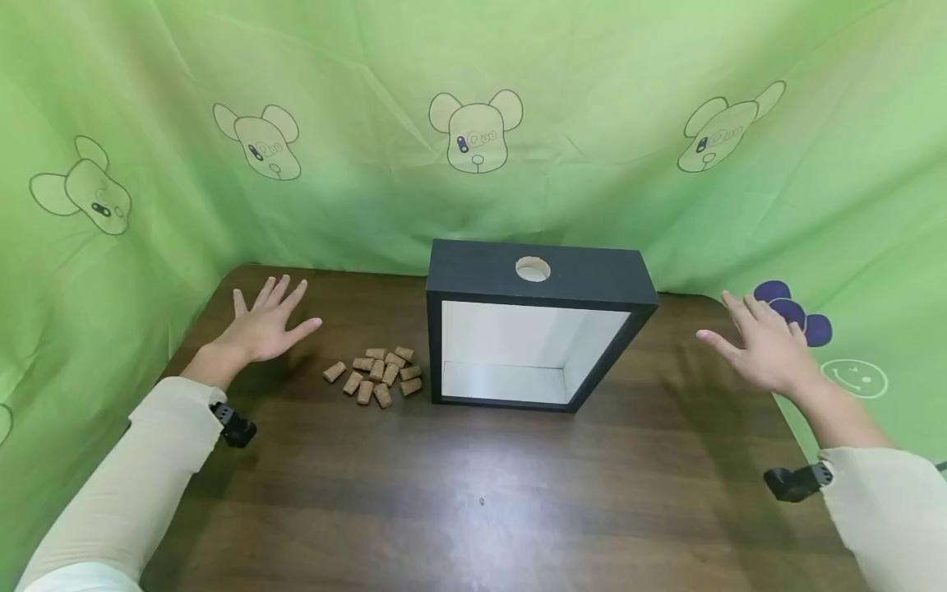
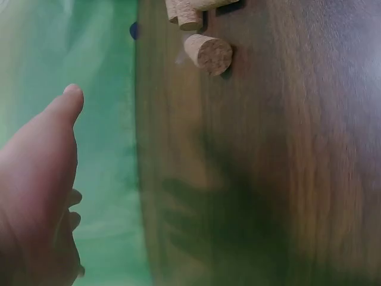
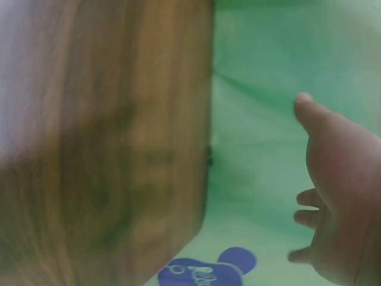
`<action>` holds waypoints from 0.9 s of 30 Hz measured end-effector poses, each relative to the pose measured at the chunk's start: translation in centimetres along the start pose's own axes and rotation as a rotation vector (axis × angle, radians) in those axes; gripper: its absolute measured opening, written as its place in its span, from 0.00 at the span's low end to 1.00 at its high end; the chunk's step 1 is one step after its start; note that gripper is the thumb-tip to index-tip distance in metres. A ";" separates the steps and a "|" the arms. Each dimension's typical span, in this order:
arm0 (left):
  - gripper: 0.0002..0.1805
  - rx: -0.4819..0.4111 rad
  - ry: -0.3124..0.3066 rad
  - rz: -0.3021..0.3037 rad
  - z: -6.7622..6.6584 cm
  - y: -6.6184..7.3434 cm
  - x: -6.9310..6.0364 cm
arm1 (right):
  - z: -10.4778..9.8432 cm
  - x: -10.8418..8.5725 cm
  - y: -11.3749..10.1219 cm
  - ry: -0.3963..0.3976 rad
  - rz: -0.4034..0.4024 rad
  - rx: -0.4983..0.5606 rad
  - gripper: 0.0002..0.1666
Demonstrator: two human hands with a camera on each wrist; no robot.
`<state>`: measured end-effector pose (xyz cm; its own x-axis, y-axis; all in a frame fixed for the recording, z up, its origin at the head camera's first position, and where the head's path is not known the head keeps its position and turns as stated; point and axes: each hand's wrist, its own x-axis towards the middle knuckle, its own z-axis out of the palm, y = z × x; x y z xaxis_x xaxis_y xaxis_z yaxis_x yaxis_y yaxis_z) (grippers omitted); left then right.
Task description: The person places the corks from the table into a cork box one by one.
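My left hand (image 1: 265, 326) is held with fingers spread above the table's left side, holding nothing; its thumb points toward several corks (image 1: 377, 372) heaped left of a black box. In the left wrist view the hand (image 2: 44, 179) shows at the left, apart from a cork (image 2: 208, 53). The black box (image 1: 481, 273) stands upright, with a round hole in its top and an open front showing a white inside. Over the table's right edge my right hand (image 1: 769, 349) spreads its fingers, empty; the right wrist view shows this hand (image 3: 345, 179) at the right.
The brown wooden table (image 1: 473, 510) has a green cloth (image 1: 355, 148) with printed bear heads behind it and at both sides. Purple shapes (image 1: 787, 312) on the cloth lie beside my right hand. Shadows of both hands fall on the tabletop.
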<state>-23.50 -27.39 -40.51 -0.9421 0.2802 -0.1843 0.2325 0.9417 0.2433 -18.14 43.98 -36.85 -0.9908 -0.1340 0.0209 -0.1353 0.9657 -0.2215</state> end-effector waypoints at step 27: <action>0.31 -0.408 0.068 0.139 4.3 0.3 -3.3 | -6.3 -2.3 -11.5 0.085 -0.074 1.020 0.18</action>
<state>-19.31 -27.20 -43.95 -0.9254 0.3736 -0.0635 0.2567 0.7412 0.6203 -14.36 34.59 -28.17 -0.9831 -0.1311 0.1279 -0.1624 0.3014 -0.9396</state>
